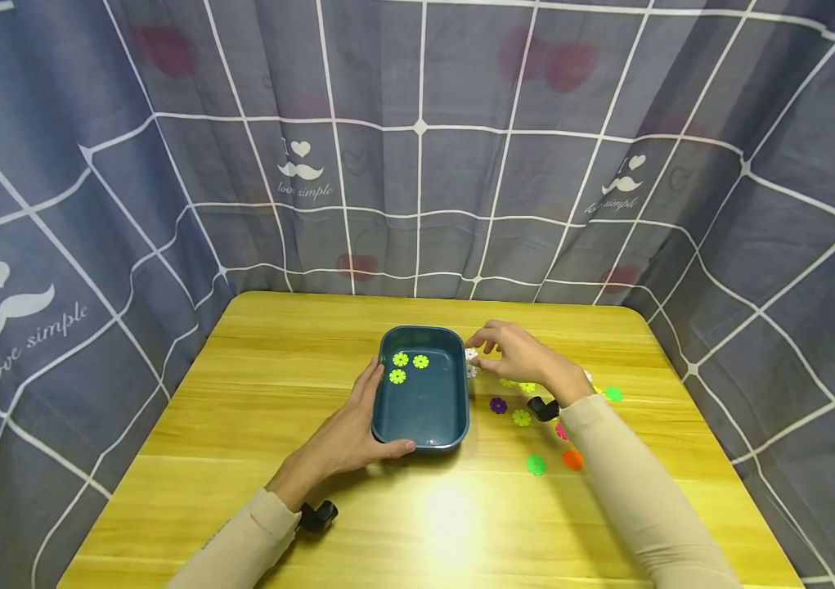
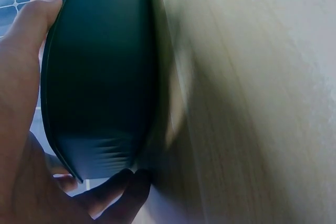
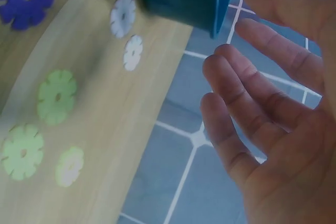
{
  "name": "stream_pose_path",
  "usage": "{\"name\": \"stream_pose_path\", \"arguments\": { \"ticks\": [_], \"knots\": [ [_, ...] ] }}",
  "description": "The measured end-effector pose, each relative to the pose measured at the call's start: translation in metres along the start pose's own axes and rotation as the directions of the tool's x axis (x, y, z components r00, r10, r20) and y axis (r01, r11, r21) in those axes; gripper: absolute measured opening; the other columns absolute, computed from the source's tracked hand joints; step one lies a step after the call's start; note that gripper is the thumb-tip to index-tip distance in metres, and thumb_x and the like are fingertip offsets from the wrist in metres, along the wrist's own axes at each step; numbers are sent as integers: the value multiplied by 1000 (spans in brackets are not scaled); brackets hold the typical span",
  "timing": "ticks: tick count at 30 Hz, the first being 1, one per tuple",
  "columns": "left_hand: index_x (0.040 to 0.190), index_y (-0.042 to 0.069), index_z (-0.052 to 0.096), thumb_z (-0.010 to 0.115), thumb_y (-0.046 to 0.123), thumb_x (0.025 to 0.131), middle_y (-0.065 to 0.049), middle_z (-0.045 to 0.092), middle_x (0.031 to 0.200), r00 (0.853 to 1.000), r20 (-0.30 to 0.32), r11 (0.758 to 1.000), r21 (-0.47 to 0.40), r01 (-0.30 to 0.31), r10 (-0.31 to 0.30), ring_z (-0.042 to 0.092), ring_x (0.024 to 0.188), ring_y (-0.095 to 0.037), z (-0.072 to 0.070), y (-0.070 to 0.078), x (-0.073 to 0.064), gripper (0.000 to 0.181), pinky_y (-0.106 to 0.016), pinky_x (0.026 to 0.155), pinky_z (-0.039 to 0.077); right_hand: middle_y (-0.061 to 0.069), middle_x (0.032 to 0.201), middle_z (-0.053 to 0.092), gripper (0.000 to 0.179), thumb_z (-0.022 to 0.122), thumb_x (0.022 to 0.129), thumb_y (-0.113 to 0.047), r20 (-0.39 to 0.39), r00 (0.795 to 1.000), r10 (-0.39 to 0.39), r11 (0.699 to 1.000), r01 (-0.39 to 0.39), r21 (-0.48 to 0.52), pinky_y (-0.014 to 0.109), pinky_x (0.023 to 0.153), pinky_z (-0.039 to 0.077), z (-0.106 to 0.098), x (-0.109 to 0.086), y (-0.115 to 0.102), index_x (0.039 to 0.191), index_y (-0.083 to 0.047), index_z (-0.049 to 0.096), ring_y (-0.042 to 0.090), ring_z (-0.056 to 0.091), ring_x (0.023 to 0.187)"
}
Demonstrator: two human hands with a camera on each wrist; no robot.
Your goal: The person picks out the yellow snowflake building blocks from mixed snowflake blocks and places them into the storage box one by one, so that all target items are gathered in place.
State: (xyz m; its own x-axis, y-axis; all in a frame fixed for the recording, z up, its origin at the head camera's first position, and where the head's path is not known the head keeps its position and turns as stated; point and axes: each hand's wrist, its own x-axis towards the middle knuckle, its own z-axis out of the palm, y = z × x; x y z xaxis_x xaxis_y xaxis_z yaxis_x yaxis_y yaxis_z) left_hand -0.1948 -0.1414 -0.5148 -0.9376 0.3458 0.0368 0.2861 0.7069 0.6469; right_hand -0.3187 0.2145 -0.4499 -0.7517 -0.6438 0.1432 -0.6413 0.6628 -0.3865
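Observation:
A dark blue-green plastic bin [image 1: 424,415] stands on the table with a few yellow-green notched discs [image 1: 397,376] inside it. My left hand [image 1: 339,433] grips the bin's left near corner, thumb on the near rim and fingers along the left side; the left wrist view shows fingertips low on the bin wall [image 2: 100,77]. Just right of the bin, my right hand [image 1: 516,352] hovers by two white notched discs [image 1: 471,371]. In the right wrist view its fingers [image 3: 226,77] are loosely bent, nothing between them, and the white discs [image 3: 122,17] lie on the table.
Right of the bin are scattered a purple disc [image 1: 498,405], green disc [image 1: 536,465], orange disc [image 1: 572,460], pink disc [image 1: 562,430] and several yellow-green ones [image 1: 522,418], some partly behind the right forearm. A grey-blue checked curtain [image 1: 388,180] surrounds the wooden table [image 1: 277,352].

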Motion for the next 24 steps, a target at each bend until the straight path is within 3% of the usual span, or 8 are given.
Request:
{"name": "stream_pose_path", "arguments": {
  "ticks": [8,16,24],
  "knots": [
    [189,12,11,92,81,84,-8,4,199,1000,-3,1000,5,-7,7,57,161,-52,1,-1,1,149,-70,121,58,19,132,80,34,83,109,-21,2,999,38,999,-38,23,49,97,64,3,-14,13,138,-4,83,34,77,112],
    [189,11,11,92,79,86,-4,3,200,1000,-2,1000,23,-5,5,59,159,-52,0,-1,0,148,-69,120,58,17,131,81,33,84,108,-20,-12,999,51,998,-51,22,51,97,64,7,-26,28,137,-4,83,31,76,107],
    [189,11,11,94,76,86,-4,2,200,1000,1,1000,12,-4,4,55,162,-52,1,0,0,147,-70,121,57,16,131,80,35,85,108,-19,16,994,109,993,-110,36,47,95,65,13,-37,40,139,-5,82,27,76,106]
  ]
}}
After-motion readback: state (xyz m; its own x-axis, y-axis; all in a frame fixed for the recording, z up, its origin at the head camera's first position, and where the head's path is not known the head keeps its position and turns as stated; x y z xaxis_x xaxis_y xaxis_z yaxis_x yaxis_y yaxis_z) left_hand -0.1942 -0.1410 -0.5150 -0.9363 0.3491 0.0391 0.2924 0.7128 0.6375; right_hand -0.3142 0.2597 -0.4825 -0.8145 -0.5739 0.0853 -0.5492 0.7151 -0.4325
